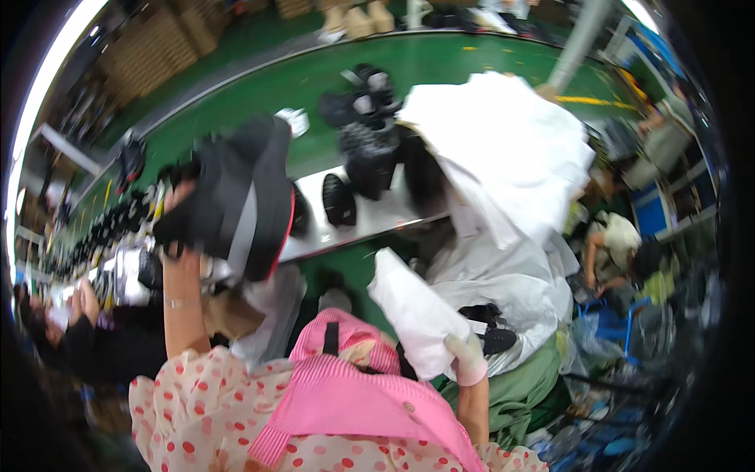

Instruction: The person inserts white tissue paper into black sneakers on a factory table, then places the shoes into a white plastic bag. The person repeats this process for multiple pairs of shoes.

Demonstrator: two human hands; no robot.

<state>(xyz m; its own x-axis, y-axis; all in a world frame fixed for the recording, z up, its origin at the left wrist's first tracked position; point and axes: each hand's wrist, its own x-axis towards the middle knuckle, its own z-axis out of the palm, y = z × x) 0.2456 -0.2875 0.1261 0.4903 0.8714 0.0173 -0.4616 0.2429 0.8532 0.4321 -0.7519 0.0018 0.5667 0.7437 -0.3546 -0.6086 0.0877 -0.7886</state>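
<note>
Left hand [179, 195]: raised at the left, fingers bent round the left end of a black shoe [244, 200]; the shoe hides much of the grip, so I cannot tell how firm it is.
Black shoe: held up in front of the left end of the pale surface [318, 238], its grey stripe and red edging blurred. Gripped at one end, it could twist under its own weight and drop to the green floor [440, 51].
Right hand [467, 359]: in a pale glove, pinching the near end of a white sheet [413, 315] between thumb and fingers.
White sheet: slants away to the far left from that hand, its far end free. Caught on the surface's edge, it might crease or tear.
Sheet pile [495, 141]: spread over the right part of the surface, with corners hanging past the near edge. One careless tug could bring several sliding off.
Black shoes [370, 153]: crowded just left of the pile. A swing of the raised shoe to the right could knock them about.
White plastic bag [527, 291]: bunched on the near right, with a dark shoe [497, 341] against it, just beside the right hand; a slack wrist could snag either.
Co-worker [110, 342]: close on the left, so a wide left elbow risks a bump.
</note>
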